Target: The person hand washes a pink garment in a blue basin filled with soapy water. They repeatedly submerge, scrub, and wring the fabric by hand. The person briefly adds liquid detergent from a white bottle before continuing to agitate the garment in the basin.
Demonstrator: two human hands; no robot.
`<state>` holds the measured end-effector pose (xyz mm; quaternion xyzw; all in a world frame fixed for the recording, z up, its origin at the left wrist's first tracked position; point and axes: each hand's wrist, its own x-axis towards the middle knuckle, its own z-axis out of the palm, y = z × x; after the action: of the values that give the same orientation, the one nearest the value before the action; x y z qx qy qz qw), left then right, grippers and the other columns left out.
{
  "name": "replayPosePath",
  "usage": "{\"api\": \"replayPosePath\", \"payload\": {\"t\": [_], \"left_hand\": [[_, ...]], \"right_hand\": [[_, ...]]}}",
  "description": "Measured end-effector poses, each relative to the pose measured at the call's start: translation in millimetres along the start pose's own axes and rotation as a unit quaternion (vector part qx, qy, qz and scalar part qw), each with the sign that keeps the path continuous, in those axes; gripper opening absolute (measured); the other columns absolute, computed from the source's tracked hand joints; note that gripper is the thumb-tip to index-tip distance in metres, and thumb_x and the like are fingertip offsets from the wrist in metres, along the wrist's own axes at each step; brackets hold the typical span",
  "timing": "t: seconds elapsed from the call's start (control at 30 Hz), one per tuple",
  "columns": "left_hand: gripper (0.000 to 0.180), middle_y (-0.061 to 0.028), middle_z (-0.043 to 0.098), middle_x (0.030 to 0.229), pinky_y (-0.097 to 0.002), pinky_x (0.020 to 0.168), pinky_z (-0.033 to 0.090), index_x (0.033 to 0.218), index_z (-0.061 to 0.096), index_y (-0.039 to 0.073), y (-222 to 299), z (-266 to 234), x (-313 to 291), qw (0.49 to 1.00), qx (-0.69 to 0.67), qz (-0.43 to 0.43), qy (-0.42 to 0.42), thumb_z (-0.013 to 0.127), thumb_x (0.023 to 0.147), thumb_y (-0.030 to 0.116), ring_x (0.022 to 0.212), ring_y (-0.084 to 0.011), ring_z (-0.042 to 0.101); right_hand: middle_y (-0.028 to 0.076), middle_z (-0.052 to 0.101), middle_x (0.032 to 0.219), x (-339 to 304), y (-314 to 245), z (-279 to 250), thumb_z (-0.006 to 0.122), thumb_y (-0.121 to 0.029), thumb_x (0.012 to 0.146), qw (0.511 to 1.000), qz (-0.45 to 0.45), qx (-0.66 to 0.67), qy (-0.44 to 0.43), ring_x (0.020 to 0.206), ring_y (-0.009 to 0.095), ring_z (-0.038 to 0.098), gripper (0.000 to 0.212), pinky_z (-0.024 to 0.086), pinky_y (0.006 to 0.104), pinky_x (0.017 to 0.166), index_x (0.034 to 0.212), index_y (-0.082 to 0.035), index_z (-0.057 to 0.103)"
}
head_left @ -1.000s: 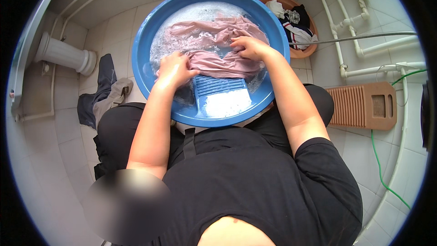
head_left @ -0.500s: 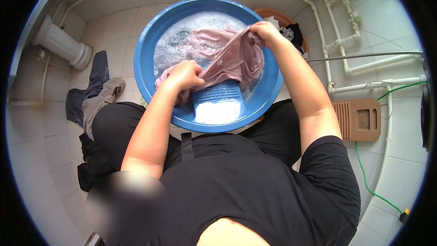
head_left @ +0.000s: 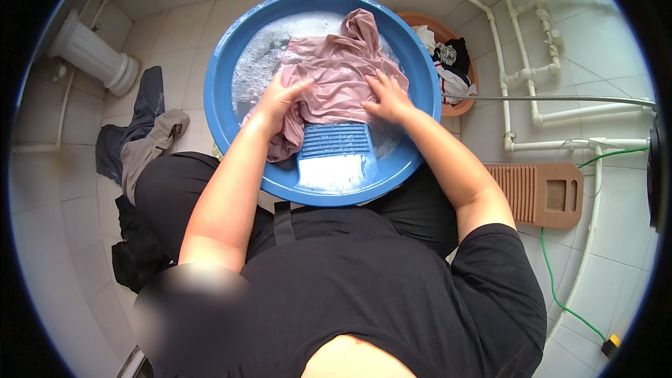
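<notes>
A wet pink garment lies bunched and wrinkled across the upper part of a blue ridged washboard in a round blue basin. My left hand rests at the garment's left side, thumb and fingers apart. On the other side my right hand lies on the cloth with its fingers spread. One end of the garment sticks up at the far side of the basin. Foamy water surrounds the cloth, and suds whiten the washboard's near end.
An orange basin of clothes stands beyond the blue one at right. A brown washboard lies on the right near white pipes and a green cable. Dark and grey clothes lie on the tiles at left.
My right hand has let go of the raised edge of the garment and come down onto the cloth. The garment has moved from a stretched fold to lying over the washboard. My left fingers have opened.
</notes>
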<state>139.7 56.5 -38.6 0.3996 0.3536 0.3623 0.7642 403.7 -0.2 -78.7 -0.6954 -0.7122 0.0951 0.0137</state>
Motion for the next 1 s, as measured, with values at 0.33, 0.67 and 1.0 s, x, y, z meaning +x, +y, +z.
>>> {"api": "replayPosePath", "payload": {"t": [0.33, 0.67, 1.0], "left_hand": [[0.065, -0.0155, 0.056, 0.109, -0.0293, 0.075, 0.049, 0.128, 0.040, 0.003, -20.8, -1.4, 0.5, 0.956, 0.237, -0.110, 0.131, 0.064, 0.068, 0.003, 0.090, -0.0211, 0.059], [0.036, -0.0133, 0.061, 0.106, -0.0377, 0.086, 0.048, 0.107, 0.056, 0.004, -32.9, 33.7, 6.9, 0.923, -0.367, -0.113, -0.029, 0.035, 0.094, 0.029, 0.100, -0.0245, 0.058], [0.040, -0.0118, 0.061, 0.092, -0.0359, 0.076, 0.050, 0.102, 0.055, 0.005, -79.9, 14.6, 22.7, 0.977, -0.140, -0.162, 0.011, 0.041, 0.091, 0.041, 0.083, -0.0219, 0.060]], "right_hand": [[0.012, 0.046, 0.127, 17.0, 6.6, 24.3, 0.057, -0.022, 0.077, 0.978, 0.024, -0.167, -0.124, 0.116, 0.029, 0.046, 0.028, 0.042, 0.0386, 0.090, 0.101, -0.009, 0.061], [0.013, 0.053, 0.103, -4.5, -82.7, -24.7, 0.057, -0.008, 0.068, 0.855, -0.181, 0.427, 0.230, 0.096, 0.027, 0.052, 0.010, 0.042, 0.0349, 0.086, 0.068, -0.001, 0.052], [0.008, 0.054, 0.067, -16.9, -123.8, -18.9, 0.064, -0.016, 0.069, 0.879, -0.236, 0.244, 0.334, 0.057, 0.026, 0.053, 0.016, 0.044, 0.0371, 0.052, 0.060, -0.009, 0.053]]}}
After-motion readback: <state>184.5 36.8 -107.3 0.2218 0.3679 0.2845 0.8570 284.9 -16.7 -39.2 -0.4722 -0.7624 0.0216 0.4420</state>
